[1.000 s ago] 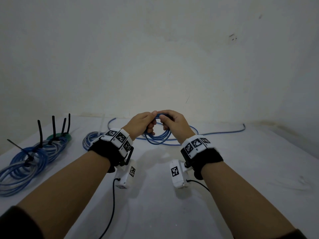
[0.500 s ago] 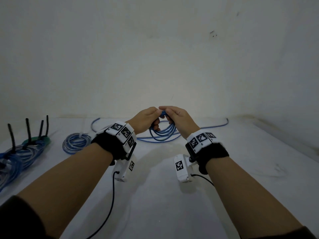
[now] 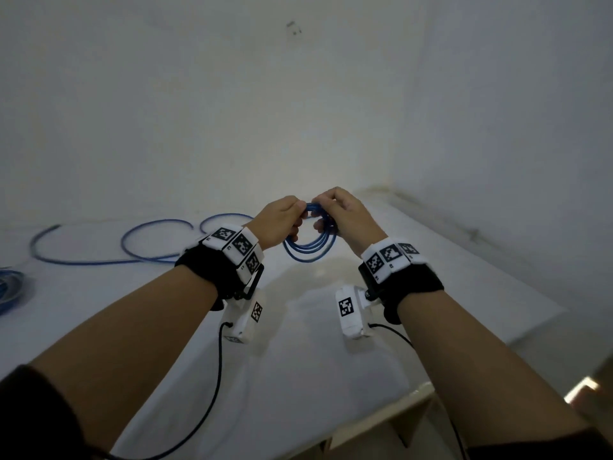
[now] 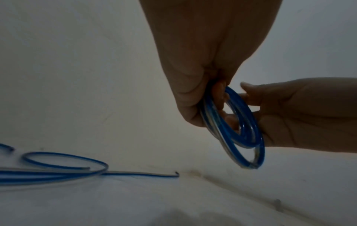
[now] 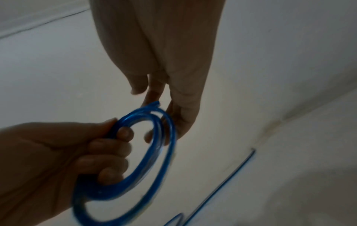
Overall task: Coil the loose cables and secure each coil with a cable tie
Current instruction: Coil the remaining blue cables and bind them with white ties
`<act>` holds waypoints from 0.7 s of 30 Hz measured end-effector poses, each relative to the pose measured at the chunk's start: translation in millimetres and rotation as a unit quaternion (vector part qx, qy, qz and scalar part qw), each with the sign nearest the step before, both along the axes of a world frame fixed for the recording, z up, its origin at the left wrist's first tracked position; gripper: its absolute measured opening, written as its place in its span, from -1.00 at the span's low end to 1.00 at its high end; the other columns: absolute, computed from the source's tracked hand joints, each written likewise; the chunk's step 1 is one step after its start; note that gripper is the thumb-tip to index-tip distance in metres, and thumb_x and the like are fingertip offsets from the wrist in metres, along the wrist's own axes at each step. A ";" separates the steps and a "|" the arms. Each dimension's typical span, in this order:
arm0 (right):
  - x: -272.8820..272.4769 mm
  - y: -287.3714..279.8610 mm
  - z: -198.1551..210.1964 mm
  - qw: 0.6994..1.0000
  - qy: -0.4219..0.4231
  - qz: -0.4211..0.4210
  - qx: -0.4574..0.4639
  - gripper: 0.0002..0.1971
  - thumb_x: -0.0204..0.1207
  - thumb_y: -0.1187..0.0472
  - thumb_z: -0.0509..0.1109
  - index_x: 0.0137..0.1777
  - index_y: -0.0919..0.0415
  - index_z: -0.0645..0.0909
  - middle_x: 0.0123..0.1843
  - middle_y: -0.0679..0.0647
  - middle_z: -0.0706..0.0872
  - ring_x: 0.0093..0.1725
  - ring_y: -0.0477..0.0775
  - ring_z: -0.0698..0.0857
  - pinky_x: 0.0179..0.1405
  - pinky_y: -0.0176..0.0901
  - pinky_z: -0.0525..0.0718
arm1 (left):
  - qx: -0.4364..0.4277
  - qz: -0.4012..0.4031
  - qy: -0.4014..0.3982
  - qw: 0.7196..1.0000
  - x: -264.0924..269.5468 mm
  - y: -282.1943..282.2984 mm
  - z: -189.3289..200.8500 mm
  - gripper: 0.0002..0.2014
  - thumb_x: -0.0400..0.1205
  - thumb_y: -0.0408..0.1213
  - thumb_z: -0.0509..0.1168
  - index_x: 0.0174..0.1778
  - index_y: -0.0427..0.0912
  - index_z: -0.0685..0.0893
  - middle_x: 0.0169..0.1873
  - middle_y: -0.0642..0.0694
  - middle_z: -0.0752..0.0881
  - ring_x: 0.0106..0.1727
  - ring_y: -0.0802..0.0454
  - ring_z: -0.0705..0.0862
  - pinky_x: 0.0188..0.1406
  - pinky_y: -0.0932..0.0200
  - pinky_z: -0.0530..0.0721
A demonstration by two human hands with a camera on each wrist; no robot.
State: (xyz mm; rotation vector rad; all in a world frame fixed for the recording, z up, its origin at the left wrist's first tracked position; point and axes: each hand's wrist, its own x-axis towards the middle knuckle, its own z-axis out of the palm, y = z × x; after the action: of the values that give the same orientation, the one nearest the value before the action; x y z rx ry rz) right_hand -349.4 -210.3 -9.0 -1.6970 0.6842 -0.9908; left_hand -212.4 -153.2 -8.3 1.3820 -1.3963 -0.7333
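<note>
Up in the air over the middle of the white table [image 3: 298, 353], a blue cable coil [image 3: 310, 247] of several turns hangs between both hands, clear of the surface. Its ring stands upright, the opening facing roughly toward the person, the loops drooping below the fingers. No brand or readable writing shows anywhere; the only markings are black-and-white square tags on the wrist bands [image 3: 391, 257] (patterns, not letters).

At the top of the ring, the left hand [image 3: 280, 222] has its fingers curled through and around the bundled strands, thumb pressing them from above. Meeting it there, the right hand [image 3: 345, 215] pinches the same bundle between thumb and bent fingers; in the right wrist view a cut cable end [image 5: 155, 104] pokes up beside those fingertips.

Behind the left wrist, the loose cable [image 3: 156, 234] lies flat on the table in wide open curves, running along the far edge toward the left side. At the left edge, part of another blue coil [image 3: 10, 287] shows, mostly cropped.
</note>
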 end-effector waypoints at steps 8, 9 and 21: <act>-108.4 -55.0 -19.6 0.892 0.429 -0.116 -0.082 -0.87 0.53 0.30 0.38 -0.02 0.25 0.74 -0.16 0.12 0.73 -0.33 -0.04 0.61 -0.39 -0.32 0.55 | 0.022 -0.016 0.038 0.999 -51.0 -29.9 -8.9 -0.70 0.74 -0.30 0.01 -0.33 -0.19 0.44 -0.48 -0.06 0.36 -0.54 0.08 0.35 -0.47 0.24 0.46; -115.5 -58.1 -22.1 0.862 0.491 -0.095 -0.082 -0.86 0.49 0.32 0.42 0.01 0.23 0.76 -0.17 0.10 0.72 -0.34 -0.07 0.61 -0.41 -0.34 0.54 | 0.024 -0.017 0.040 0.999 -53.6 -31.5 -8.8 -0.70 0.74 -0.29 0.01 -0.33 -0.19 0.44 -0.48 -0.05 0.36 -0.56 0.10 0.35 -0.50 0.27 0.46; -115.9 -72.9 -53.5 0.756 0.639 -0.035 -0.136 -0.80 0.35 0.27 0.56 -0.04 0.28 0.72 -0.12 0.08 0.68 -0.12 0.05 0.62 -0.14 -0.16 0.59 | 0.032 -0.001 0.042 0.999 -49.1 -38.7 -13.9 -0.70 0.73 -0.26 0.01 -0.31 -0.18 0.45 -0.47 -0.03 0.36 -0.52 0.08 0.33 -0.44 0.24 0.48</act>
State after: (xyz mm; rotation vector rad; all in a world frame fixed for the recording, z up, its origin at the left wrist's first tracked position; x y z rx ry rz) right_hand -465.3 -283.2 -62.5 -2.5357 1.5044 0.2472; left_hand -261.5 -191.9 -22.1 1.3829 -1.3187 -0.8346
